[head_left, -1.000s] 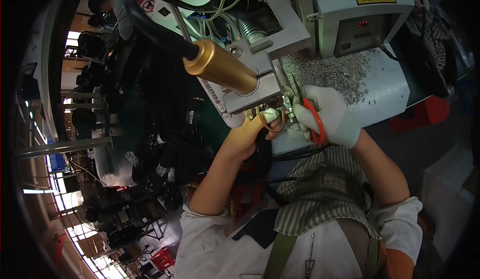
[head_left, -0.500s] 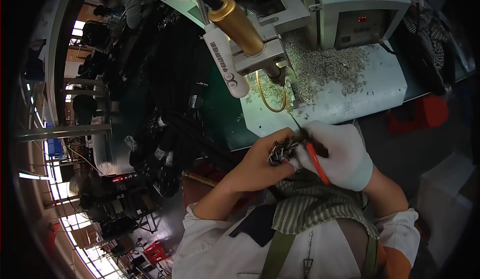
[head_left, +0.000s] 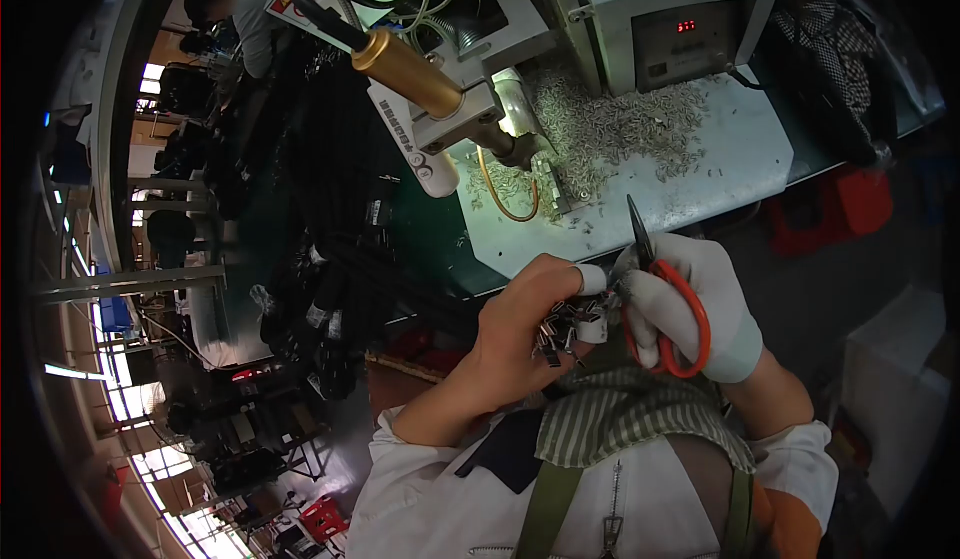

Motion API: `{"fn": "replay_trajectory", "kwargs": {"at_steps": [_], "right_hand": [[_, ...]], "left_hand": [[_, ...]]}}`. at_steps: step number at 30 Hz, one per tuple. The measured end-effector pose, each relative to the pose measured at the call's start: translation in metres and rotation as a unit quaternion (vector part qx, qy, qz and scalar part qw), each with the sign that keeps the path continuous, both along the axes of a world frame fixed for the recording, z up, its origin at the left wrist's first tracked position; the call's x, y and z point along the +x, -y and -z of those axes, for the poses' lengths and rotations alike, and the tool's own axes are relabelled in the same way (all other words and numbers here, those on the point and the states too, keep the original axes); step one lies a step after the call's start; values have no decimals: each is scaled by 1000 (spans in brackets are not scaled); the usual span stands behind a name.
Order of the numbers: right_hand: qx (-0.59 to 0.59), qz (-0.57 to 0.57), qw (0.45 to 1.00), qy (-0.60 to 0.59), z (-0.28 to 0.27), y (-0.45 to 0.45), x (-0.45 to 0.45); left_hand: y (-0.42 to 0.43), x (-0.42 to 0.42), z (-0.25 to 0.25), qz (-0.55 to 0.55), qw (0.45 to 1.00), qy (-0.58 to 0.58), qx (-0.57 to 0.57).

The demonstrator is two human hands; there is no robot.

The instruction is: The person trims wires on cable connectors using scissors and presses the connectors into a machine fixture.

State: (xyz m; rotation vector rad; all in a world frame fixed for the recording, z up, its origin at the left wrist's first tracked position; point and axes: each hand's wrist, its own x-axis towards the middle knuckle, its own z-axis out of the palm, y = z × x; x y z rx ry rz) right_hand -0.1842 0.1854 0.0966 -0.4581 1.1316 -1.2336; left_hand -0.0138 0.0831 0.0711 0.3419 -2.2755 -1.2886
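My left hand [head_left: 515, 329], with pale wraps on its fingertips, is closed around a bunch of small metal-tipped pieces [head_left: 562, 331] in front of my chest. My gloved right hand [head_left: 695, 304] grips red-handled scissors [head_left: 702, 331], their dark blades pointing up and away from me. The fingertips of both hands meet near the bunch. Beyond them, a machine head with a gold cylinder [head_left: 408, 71] stands over a small metal block [head_left: 553, 187] on a pale plate [head_left: 700, 194]. A thin curved tube [head_left: 492, 191] hangs beside the block.
Many small metal bits [head_left: 640, 129] lie scattered on the plate. A grey control box [head_left: 690, 44] with a red display stands behind. Dark bundled cables [head_left: 335, 249] lie at left, a red stool [head_left: 835, 209] at right. Another person [head_left: 255, 19] is at the upper left.
Both hands have come back from the machine head toward my body. The bunch in my left hand now shows, and the scissors have turned so their blades point more upright.
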Motion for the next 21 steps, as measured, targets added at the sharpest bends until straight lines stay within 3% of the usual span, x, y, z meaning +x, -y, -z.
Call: {"fn": "replay_trajectory", "kwargs": {"at_steps": [1, 5, 7, 8, 10, 11, 13, 17, 19, 21], "right_hand": [[-19, 24, 996, -80, -3, 0, 4], [-43, 23, 983, -175, 10, -2, 11], [-99, 30, 924, -368, 17, -3, 13], [-101, 29, 924, -367, 20, -1, 15], [-234, 130, 746, -609, 24, 2, 21], [-236, 128, 747, -608, 26, 1, 23], [-210, 14, 705, -678, 29, -4, 29], [-167, -43, 730, -661, 30, -4, 32], [-178, -33, 855, -485, 31, -2, 33], [-181, -28, 878, -443, 25, -1, 33]], "left_hand": [[-3, 0, -3, -16, 1000, 9, 5], [-4, 6, 1, -32, 999, 2, 8], [-8, 7, 0, -82, 994, 39, 66], [-9, 9, 1, -83, 994, 40, 65], [-10, 14, 5, -162, 979, 10, 121], [-10, 15, 6, -166, 979, 10, 121], [-10, 16, 7, -137, 977, 3, 161], [-11, 12, 10, -150, 980, 11, 128], [-16, 10, 11, -161, 980, -88, 75], [-14, 16, 10, -135, 989, -52, 12]]}}
